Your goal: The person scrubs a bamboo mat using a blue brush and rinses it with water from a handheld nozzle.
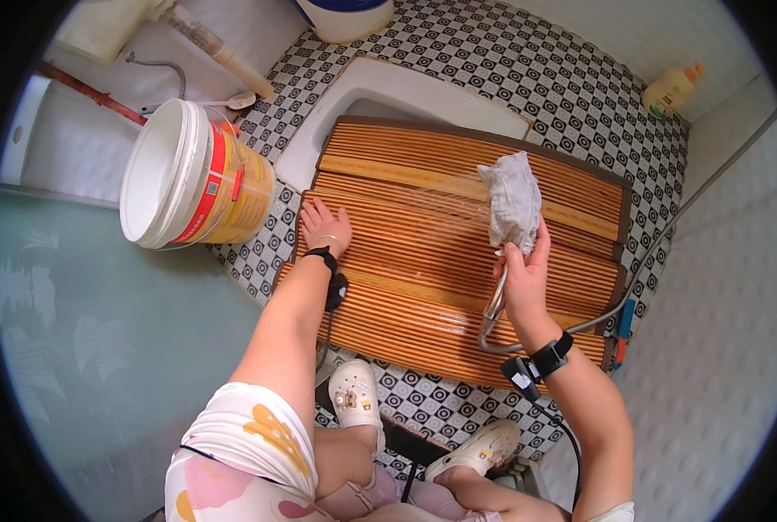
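Observation:
A brown slatted bamboo mat [406, 222] is spread on the floor, its surface wet and shiny. My left hand [328, 231] rests on the mat near its left edge, fingers stretched out and holding nothing. In my right hand [528, 278] is a shower head [496, 300] on a metal hose [493, 346]. A whitish cloth [512, 200] covers the head, so its face is hidden. Thin streaks of water spray from it leftward over the mat. Dark bands with small devices sit on both my wrists.
A white bucket [195, 178] with a red and yellow label leans at the left. Beyond the mat shows the rim of a white squat toilet [445, 103]. A pump bottle [669, 92] stands in the far right corner. Frosted panel [84, 339] lies left; my clog shoes [354, 393] are below.

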The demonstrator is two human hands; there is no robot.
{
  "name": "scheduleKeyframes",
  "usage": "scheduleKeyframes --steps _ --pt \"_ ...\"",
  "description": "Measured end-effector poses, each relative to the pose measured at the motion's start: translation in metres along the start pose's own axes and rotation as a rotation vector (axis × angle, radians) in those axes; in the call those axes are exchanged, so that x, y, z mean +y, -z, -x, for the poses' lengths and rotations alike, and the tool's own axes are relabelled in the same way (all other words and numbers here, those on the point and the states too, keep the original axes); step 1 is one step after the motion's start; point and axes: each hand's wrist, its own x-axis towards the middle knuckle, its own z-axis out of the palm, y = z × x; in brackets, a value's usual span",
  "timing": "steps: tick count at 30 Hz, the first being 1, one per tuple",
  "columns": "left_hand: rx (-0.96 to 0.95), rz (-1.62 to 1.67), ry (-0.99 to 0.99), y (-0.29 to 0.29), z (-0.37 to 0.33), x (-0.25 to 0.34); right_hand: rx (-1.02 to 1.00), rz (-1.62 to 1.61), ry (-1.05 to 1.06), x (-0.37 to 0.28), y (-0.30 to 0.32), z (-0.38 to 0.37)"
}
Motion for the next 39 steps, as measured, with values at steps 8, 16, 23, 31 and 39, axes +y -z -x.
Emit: scheduleKeyframes --steps 8,16,23,31,39 --pt "-0.192 -0.172 -0.482 -0.023 0.087 0.080 0.027 0.049 -0.060 0.002 -0.011 -0.001" --pt "-0.554 -0.266 -1.366 -0.024 0.242 0.093 0.067 0.246 -0.015 -0.013 0.050 0.007" --pt "-0.210 -0.486 -1.517 -0.070 0.301 0.068 0.200 0.570 0.139 -0.038 0.146 0.034" --pt "-0.516 -0.285 -1.423 0.004 0.243 0.129 0.318 0.640 0.085 -0.085 0.181 0.055" --pt "-0.133 -0.261 -1.465 -0.003 0.249 0.137 0.364 0.837 0.318 -0.117 0.223 0.054"
